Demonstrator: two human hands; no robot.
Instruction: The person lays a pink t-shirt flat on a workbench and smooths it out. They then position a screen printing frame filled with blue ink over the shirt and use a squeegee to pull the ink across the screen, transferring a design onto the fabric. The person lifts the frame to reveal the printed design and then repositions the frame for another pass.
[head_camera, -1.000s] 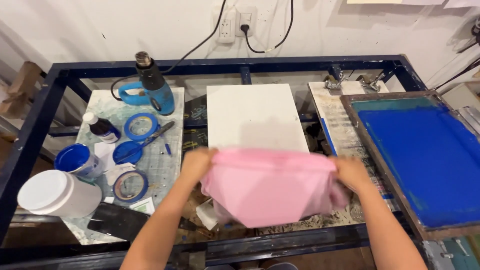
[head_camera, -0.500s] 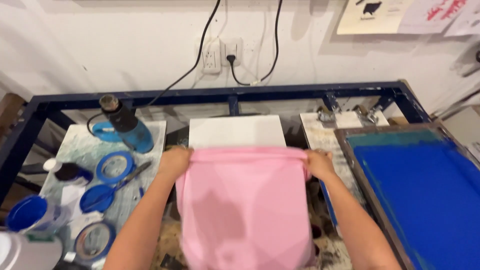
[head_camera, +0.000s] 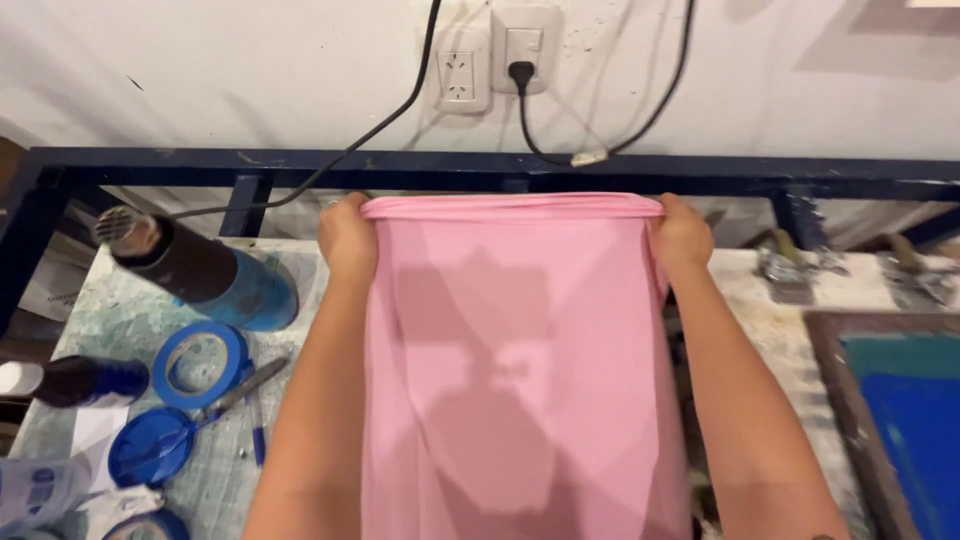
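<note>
Pink fabric is hanging stretched between my hands, its far hem pulled into a straight line over the middle of the blue metal frame. I am gripping the left corner with my left hand and the right corner with my right hand, both fists closed on the hem and held well apart. To do this well, I judge I should be keeping the tension even so the hem stays level and square to the frame, and the cloth falls without creases. I am also minding the clutter on the left: the heat gun, the blue tape roll and the pen lie just beside the fabric edge, and the blue screen sits at the right.
</note>
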